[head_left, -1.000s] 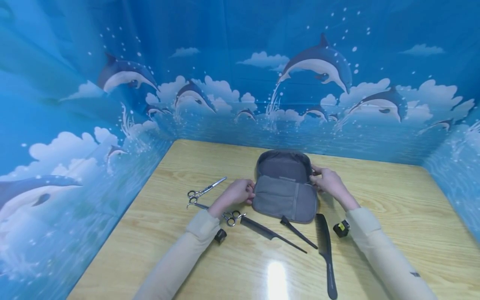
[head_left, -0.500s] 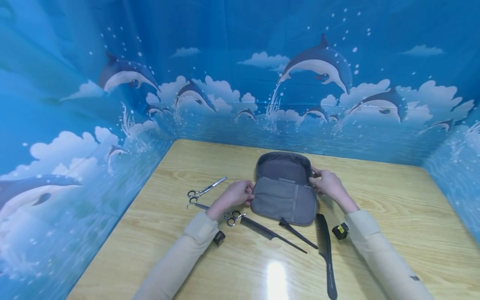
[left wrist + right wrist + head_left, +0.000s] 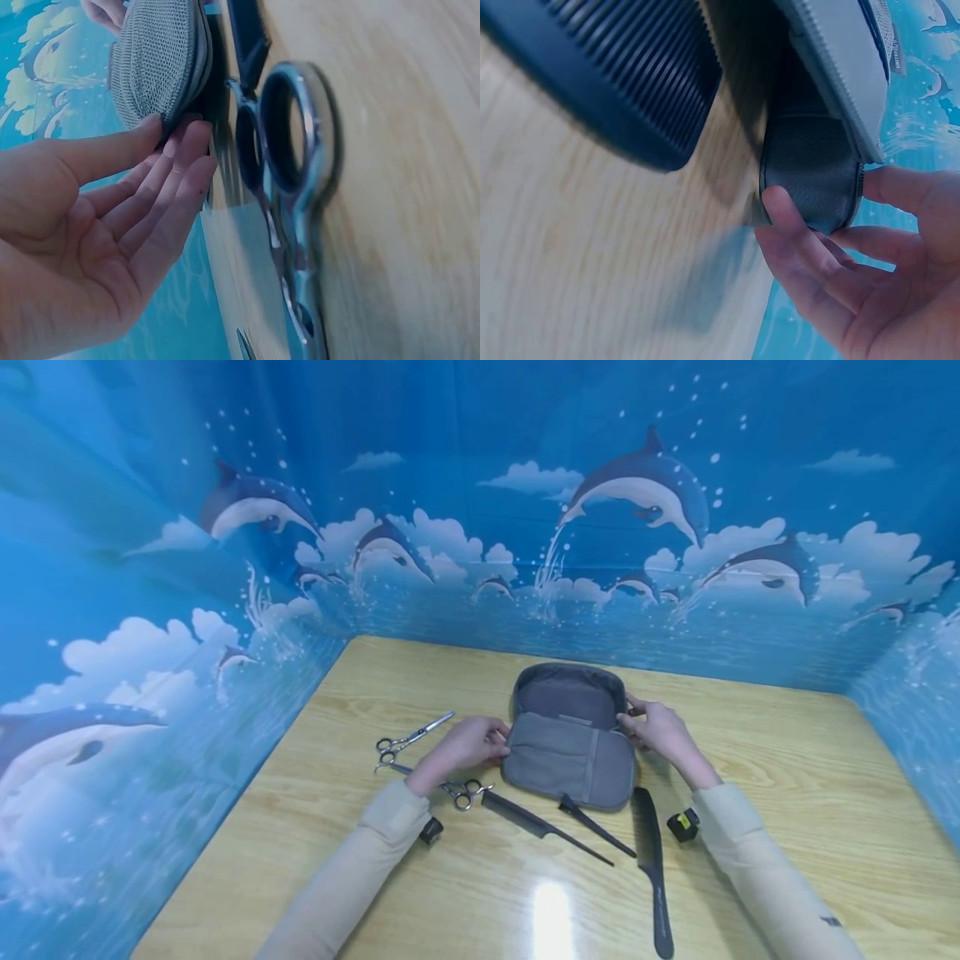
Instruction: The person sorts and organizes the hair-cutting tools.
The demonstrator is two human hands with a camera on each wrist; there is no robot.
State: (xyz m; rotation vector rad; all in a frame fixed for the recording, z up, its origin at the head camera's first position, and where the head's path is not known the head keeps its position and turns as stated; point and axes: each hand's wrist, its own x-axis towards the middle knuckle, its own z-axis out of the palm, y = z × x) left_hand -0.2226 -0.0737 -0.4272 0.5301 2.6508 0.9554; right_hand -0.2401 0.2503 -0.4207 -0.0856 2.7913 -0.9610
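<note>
A grey zip case [image 3: 570,752] lies unfolded on the table, its pocketed flap toward me and its deeper half behind. My left hand [image 3: 468,745] pinches the flap's left edge between thumb and fingers; the left wrist view shows the mesh-textured outer side of the case [image 3: 154,60] at the fingertips. On the other side, my right hand [image 3: 663,732] holds the right side near the fold. In the right wrist view its thumb and fingers [image 3: 787,210] bracket the dark side wall. Handles of a pair of scissors [image 3: 296,165] lie beneath my left wrist.
Another pair of scissors [image 3: 408,742] rests left of the case. In front lie a tail comb [image 3: 517,814], a slim black tool like a hair clip [image 3: 596,827] and a wide-toothed black comb [image 3: 651,860]. A dolphin-print curtain [image 3: 480,585] borders the wooden table [image 3: 787,760].
My left forearm has shifted slightly left, and the flap's front edge sits a touch closer to me. Both hands keep their hold on the case.
</note>
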